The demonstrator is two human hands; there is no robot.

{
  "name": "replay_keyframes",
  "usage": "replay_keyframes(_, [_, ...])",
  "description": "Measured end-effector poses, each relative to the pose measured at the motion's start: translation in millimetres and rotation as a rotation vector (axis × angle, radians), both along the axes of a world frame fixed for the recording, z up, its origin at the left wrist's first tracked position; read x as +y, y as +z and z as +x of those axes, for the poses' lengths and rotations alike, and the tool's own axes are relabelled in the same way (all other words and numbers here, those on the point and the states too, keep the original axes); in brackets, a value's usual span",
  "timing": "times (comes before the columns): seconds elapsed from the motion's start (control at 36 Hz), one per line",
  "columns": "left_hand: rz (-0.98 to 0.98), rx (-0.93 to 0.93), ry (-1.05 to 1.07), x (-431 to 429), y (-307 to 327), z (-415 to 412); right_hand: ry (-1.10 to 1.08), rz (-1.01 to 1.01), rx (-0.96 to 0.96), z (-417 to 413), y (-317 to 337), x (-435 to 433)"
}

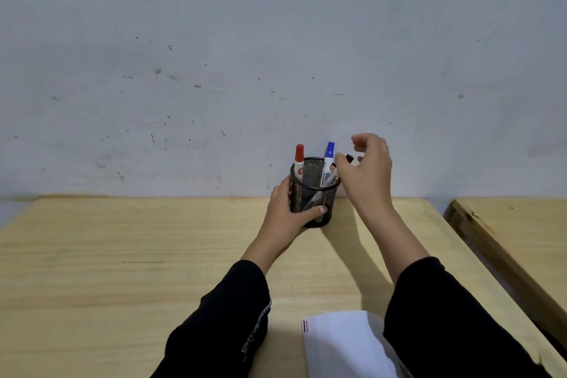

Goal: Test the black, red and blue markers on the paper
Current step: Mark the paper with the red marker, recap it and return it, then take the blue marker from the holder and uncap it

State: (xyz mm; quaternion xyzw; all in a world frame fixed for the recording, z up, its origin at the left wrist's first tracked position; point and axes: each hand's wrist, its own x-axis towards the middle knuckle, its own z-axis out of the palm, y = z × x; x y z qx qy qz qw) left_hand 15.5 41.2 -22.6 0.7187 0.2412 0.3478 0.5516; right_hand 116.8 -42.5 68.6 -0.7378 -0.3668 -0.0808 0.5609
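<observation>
Left hand [283, 212] grips cup [313, 193] | right hand [366, 169] half-open, empty, beside black marker [349, 158] | risk: nudging tips cup

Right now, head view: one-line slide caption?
Left hand steadies mesh cup; right hand at black marker.

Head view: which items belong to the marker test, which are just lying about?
Job:
red marker
blue marker
black marker
mesh cup, held by left hand
paper, already showing three strokes
right hand

Lying about:
second table
</observation>
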Motion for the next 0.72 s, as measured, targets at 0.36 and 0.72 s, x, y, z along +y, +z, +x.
replay_keyframes(0.36, [0.006, 0.033, 0.0, -1, 1, -1, 0.049, -0.152, 0.21, 12, -12, 25])
replay_keyframes(0.72, [0.055, 0.064, 0.069, -11, 5, -4, 0.112, 0.026, 0.277, 12, 5, 4])
